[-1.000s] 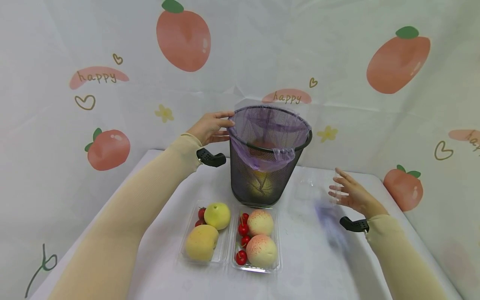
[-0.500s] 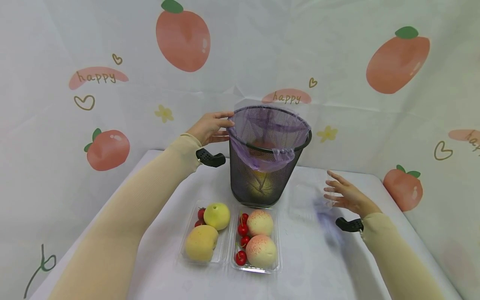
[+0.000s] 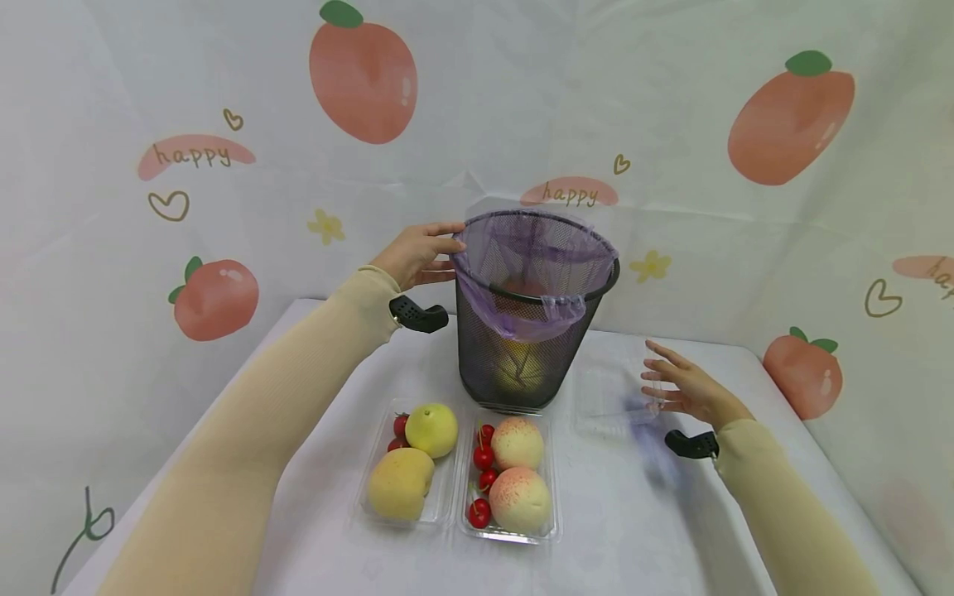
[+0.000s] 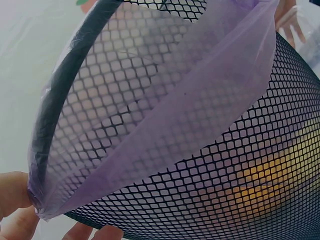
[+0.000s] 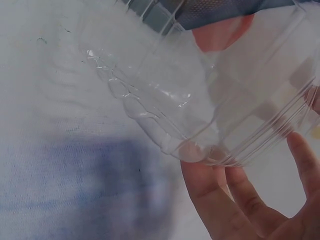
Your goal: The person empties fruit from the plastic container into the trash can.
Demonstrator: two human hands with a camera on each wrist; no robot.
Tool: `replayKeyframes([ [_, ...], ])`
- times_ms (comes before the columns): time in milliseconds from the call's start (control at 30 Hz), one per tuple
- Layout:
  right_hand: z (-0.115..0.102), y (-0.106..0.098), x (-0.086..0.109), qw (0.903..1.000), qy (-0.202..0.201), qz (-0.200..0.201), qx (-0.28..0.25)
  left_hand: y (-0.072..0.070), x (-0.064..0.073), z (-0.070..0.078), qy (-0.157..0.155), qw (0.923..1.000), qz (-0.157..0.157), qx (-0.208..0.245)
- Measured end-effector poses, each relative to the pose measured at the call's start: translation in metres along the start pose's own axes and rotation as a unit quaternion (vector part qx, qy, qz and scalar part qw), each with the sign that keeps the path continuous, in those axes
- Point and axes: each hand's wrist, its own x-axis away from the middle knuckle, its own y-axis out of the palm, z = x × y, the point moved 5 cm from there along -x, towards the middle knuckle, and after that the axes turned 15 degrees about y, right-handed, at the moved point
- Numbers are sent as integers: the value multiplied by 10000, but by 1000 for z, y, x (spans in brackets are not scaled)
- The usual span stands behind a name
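My left hand (image 3: 421,255) grips the left rim of a black mesh waste bin (image 3: 477,348), its fingers on the edge where a purple plastic bag (image 3: 522,324) is folded over. The left wrist view shows fingertips (image 4: 15,189) at the bag-covered rim. Yellowish and reddish things show dimly through the mesh; their kind is unclear. To the right of the bin, my right hand (image 3: 686,389) holds a clear plastic box (image 3: 614,397) by its side. In the right wrist view this clear box (image 5: 170,95) has ribbed walls, with fingers along its lower edge.
In front of the bin stand two clear trays. The left tray (image 3: 440,505) holds a yellow-green round fruit, a larger yellow fruit and strawberries; the right tray (image 3: 514,538) holds two peaches and several cherries. A fruit-printed cloth (image 3: 477,99) hangs behind the white table (image 3: 619,530).
My right hand has shifted a little to the left, towards the bin, with the clear box. The left hand, the bin and the trays have stayed in place.
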Motion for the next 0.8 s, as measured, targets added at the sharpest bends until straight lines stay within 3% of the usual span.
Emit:
replayKeyframes([
  [800, 3, -2, -2, 9995, 76, -139, -256, 1, 1, 1, -11, 10000, -13, 74],
])
